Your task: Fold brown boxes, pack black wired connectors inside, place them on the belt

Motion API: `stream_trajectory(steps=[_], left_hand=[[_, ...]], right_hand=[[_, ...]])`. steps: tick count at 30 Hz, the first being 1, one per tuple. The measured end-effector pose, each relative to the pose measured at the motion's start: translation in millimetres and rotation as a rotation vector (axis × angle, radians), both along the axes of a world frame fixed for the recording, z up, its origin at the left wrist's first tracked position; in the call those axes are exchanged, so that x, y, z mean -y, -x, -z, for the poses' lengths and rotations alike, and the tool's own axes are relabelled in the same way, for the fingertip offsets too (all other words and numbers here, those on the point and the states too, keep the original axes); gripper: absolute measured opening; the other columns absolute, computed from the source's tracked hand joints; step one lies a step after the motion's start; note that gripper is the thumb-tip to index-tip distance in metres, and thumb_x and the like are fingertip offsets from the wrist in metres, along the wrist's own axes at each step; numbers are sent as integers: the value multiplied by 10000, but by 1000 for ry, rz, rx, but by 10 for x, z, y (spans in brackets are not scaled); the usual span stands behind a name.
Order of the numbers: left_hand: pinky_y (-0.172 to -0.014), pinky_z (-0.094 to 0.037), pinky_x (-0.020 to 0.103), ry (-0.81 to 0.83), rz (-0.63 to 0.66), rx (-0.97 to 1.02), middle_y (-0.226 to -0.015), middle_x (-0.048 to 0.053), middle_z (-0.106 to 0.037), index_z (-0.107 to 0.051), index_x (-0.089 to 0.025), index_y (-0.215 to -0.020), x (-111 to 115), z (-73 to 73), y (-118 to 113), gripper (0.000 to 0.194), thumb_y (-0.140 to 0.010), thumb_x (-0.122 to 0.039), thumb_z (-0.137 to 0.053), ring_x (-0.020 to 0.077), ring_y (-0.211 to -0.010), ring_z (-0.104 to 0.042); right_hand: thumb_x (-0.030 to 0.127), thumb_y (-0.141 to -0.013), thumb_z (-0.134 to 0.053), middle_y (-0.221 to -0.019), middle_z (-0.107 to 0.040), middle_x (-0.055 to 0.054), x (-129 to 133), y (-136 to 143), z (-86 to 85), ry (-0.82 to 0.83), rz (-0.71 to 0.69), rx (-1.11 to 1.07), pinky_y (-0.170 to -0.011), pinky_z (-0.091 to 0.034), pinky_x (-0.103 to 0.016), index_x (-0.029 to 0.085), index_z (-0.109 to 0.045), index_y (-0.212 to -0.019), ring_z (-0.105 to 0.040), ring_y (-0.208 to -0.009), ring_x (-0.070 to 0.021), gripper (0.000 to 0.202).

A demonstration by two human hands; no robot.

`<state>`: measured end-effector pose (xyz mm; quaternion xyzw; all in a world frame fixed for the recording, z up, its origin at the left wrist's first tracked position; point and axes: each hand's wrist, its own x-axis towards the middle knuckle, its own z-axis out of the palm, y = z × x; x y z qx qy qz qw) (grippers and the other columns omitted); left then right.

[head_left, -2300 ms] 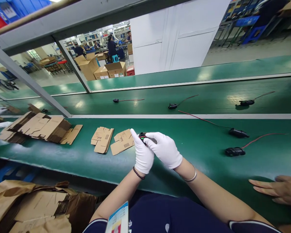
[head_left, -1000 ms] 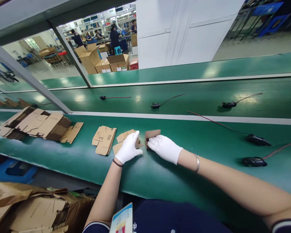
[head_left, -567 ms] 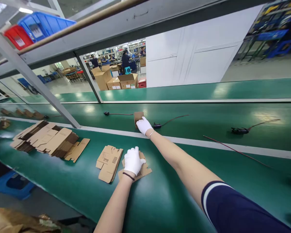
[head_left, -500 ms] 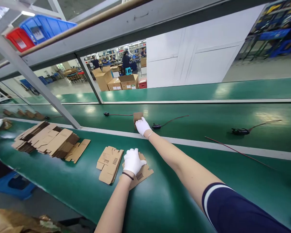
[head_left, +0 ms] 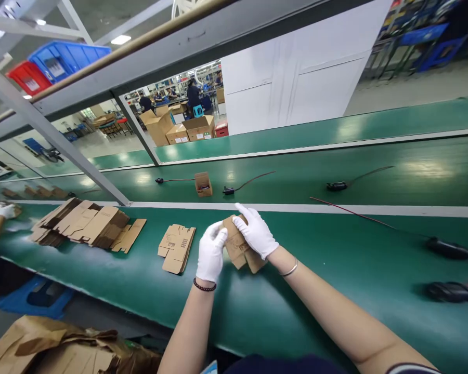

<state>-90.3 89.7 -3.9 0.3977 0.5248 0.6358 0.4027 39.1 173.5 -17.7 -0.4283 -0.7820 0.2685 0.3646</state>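
Observation:
Both white-gloved hands hold one small brown cardboard box, partly folded, with loose flaps toward me. My left hand grips its left edge between thumb and fingers. Across its upper right side lies my right hand, fingers closed over the board. Left of my hands, a short stack of flat box blanks rests on the green bench. Beyond the pale strip, an open small box stands upright with something dark inside. Beside it lies a black part with a thin wire.
A larger pile of flat cardboard blanks sits at the left. More black wired parts lie right and farther back. A slanted metal post rises on the left. Another person's gloved hand is at the far left.
My right hand has left the small box on the far strip and come back to the blank beside my left hand. The blank is now lifted and partly folded between both hands.

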Motion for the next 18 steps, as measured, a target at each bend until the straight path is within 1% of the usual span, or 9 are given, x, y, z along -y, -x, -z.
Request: stream_trajectory(steps=[2,4,6,8,10,12,14,16,18], left_hand=[[-882,-483,368,22,175,112,-1106,118,-642,-571,-159,-1095,98,-2,-109,473,-746,-471,-644,231,-998,-614],[-867,-484,361,47,267,165,-1079,122,-644,-576,-147,-1051,163,11,-136,492,-717,-495,-672,228,-978,-616],[-851,-484,341,41,201,146,-1001,86,-647,-565,-157,-937,193,25,-143,446,-689,-505,-694,202,-935,-615],[-839,-483,319,-12,28,96,-928,36,-627,-516,-181,-832,203,27,-187,400,-677,-497,-705,167,-889,-605],[-827,-486,305,-108,-115,79,-882,7,-599,-466,-196,-778,216,14,-287,400,-671,-493,-712,146,-853,-597],[-788,-496,295,-192,-145,114,-821,-10,-576,-435,-208,-763,250,-11,-412,416,-680,-518,-700,132,-790,-592],[-722,-500,276,-217,-116,161,-727,-32,-544,-419,-215,-751,299,-42,-510,416,-714,-555,-655,117,-696,-573],[-670,-489,254,-206,-111,189,-663,-48,-508,-423,-216,-743,338,-76,-545,404,-763,-586,-585,105,-635,-547],[-662,-477,242,-212,-164,174,-653,-49,-502,-445,-214,-737,346,-116,-515,401,-789,-600,-541,102,-632,-541]], right_hand=[[364,-929,-383,-1233,-565,-100,57,-82,-71,0,-30,68,-952,-450,-372,214,-533,-1260,-555,-1098,-214,393],[351,-937,-354,-1234,-571,-109,127,-167,-120,24,-78,59,-959,-446,-391,199,-570,-1196,-564,-1090,-223,371],[343,-946,-315,-1207,-592,-109,225,-236,-150,91,-161,-98,-958,-452,-387,190,-575,-1157,-573,-1082,-214,368],[340,-953,-283,-1152,-621,-93,334,-274,-172,182,-244,-331,-931,-475,-360,196,-567,-1128,-593,-1045,-190,363],[358,-951,-285,-1094,-637,-78,423,-282,-190,257,-239,-516,-875,-504,-341,201,-559,-1110,-614,-978,-179,354],[389,-945,-301,-982,-648,-64,481,-275,-206,331,-185,-619,-791,-526,-333,197,-542,-1134,-629,-862,-177,362],[423,-938,-319,-877,-638,-43,523,-272,-221,425,-162,-690,-724,-532,-328,196,-516,-1161,-624,-766,-172,374],[460,-933,-331,-915,-632,-43,581,-285,-239,490,-177,-764,-753,-530,-335,215,-496,-1149,-625,-819,-178,366],[499,-929,-338,-1079,-614,-63,669,-315,-264,514,-270,-790,-841,-511,-353,236,-479,-1147,-603,-979,-191,370]])
